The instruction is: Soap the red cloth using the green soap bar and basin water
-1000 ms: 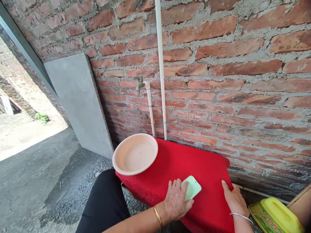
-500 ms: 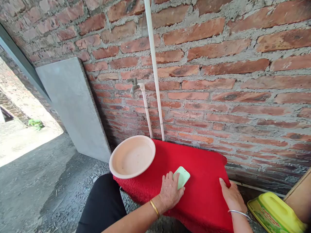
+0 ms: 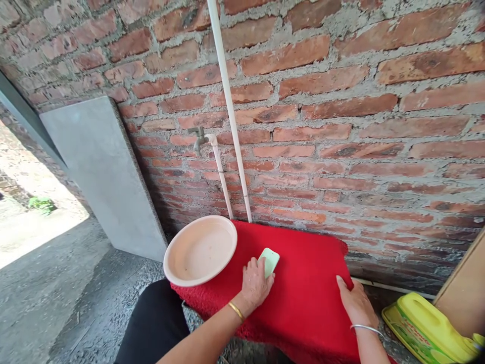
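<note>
At far left, a grey slab leans against a brick wall. Next comes a pale pink basin at the left end of the bench, which is hidden under a red cloth; specks dot the basin's floor. Above and behind, a tap sticks out from the wall. Right of the basin, between the bench's front and back edges, lies a pale green block, with the left hand curled round its near end. The hands are apart: the right hand clasps the cloth at the bench's right edge. Beyond it stands a yellow jug. As for progress, the cloth is spread out and the block is on it, so work seems under way; no lather shows, and how much of the cloth remains cannot be told.
</note>
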A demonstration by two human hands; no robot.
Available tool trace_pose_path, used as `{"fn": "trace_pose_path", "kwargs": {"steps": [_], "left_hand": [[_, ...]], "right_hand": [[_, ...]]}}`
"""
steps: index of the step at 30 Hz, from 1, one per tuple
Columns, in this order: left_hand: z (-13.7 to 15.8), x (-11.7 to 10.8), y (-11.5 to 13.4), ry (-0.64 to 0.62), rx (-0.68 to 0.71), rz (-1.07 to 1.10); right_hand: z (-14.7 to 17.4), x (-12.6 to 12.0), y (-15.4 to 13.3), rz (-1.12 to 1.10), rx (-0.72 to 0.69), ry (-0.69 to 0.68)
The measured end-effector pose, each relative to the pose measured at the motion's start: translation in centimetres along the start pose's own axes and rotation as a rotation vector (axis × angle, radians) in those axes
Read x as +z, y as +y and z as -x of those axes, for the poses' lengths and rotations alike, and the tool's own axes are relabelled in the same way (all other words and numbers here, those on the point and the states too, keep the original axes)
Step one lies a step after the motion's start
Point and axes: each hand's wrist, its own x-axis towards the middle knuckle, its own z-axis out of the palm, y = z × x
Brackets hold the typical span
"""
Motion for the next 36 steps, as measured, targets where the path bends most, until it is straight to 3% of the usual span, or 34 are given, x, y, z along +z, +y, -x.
{"fn": "trace_pose_path", "kwargs": {"steps": [3, 5, 11, 14, 16, 21, 23, 31, 33, 36], "left_hand": [[1.8, 1.2, 2.6, -0.047, 0.150, 0.071], [1.9, 1.3, 3.0, -0.075, 0.177, 0.108], [-1.9, -1.1, -2.1, -0.020, -0.084, 0.033], [-2.6, -1.4, -3.0, 0.000, -0.164, -0.004], [-1.9, -0.8, -1.8, -0.004, -0.132, -0.017], [1.6, 1.2, 3.1, -0.062, 0.132, 0.065], [1.8, 1.3, 3.5, -0.086, 0.174, 0.098], [-3.6, -0.9, -2.5, 0.020, -0.146, -0.024], [-3.7, -0.5, -2.1, 0.022, -0.158, -0.037], [-1.8, 1.1, 0.9, 0.028, -0.043, -0.034]], "right_hand": [[-0.1, 0.1, 0.2, 0.008, 0.008, 0.011], [-0.1, 0.1, 0.2, 0.018, 0.010, 0.009], [0.3, -0.1, -0.2, 0.034, 0.015, -0.031], [0.4, -0.2, -0.3, 0.042, 0.021, -0.034], [0.4, -0.2, -0.2, 0.042, 0.018, -0.027], [0.4, -0.1, -0.1, 0.034, 0.017, -0.024], [0.5, -0.2, -0.2, 0.040, 0.022, -0.026], [1.1, -0.7, -0.9, 0.042, 0.042, -0.041], [1.1, -0.6, -0.8, 0.039, 0.040, -0.030], [1.0, -0.5, -0.7, 0.038, 0.030, -0.022]]}}
